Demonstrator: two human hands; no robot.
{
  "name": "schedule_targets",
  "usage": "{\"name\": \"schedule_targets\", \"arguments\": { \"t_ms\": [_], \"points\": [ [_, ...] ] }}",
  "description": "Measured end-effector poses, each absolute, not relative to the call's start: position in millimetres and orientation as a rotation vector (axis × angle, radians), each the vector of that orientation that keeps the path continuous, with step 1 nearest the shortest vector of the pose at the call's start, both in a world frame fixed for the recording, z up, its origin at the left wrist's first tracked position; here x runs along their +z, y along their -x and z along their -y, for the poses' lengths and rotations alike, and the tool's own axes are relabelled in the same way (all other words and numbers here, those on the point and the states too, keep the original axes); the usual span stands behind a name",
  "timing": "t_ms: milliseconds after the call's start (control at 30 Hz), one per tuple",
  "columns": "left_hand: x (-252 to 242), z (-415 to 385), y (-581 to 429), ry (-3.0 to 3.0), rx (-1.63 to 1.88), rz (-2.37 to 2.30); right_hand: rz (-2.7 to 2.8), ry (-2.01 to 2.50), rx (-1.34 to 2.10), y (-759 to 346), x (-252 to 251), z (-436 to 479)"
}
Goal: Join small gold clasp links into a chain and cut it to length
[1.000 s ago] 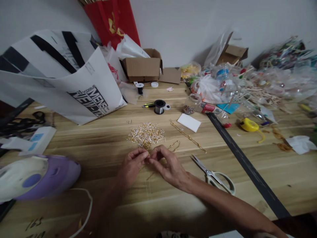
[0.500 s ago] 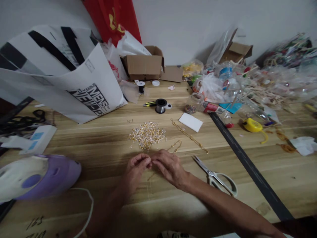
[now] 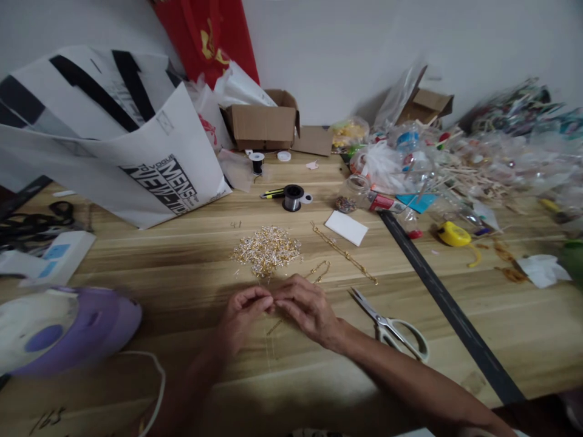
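My left hand (image 3: 246,309) and my right hand (image 3: 307,309) meet fingertip to fingertip over the table, both closed in a pinch. What lies between the fingertips is too small to make out. Faint thin lines, like thread, run down the table below them, and a short piece of gold chain (image 3: 274,328) shows there. Just beyond my hands is a pile of small gold and silver beads (image 3: 268,249). Beside my right hand lie a small gold chain loop (image 3: 321,270) and a longer gold beaded chain (image 3: 344,254). Scissors (image 3: 387,325) rest by my right forearm.
On the left stand a white paper bag (image 3: 182,158) and a purple-and-white appliance (image 3: 95,325) with a cord. Behind the beads are a wire spool (image 3: 293,198), a white card (image 3: 346,227) and a cardboard box (image 3: 262,124). A yellow tape measure (image 3: 454,233) and clutter fill the right.
The view has shifted slightly, so the table items sit a little further left. Both hands keep their pinch together, with no other clear change.
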State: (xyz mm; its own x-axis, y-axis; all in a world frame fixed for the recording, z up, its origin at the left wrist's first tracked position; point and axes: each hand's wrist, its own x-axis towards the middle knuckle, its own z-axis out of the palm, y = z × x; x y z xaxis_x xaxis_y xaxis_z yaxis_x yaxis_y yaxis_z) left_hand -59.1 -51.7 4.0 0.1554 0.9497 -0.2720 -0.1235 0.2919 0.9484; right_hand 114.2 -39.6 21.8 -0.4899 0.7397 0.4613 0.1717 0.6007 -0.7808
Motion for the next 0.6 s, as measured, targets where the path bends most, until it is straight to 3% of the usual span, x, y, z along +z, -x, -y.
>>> {"name": "schedule_targets", "arguments": {
  "t_ms": [400, 600],
  "points": [
    [12.4, 45.5, 66.1, -0.908, 0.876, -1.035, 2.116, 0.698, 0.810, -115.5, 32.6, 43.9],
    [13.8, 42.0, 70.2, -0.955, 0.932, -1.171, 2.460, 0.982, 0.572, -126.4, 51.5, 9.2]
  ]
}}
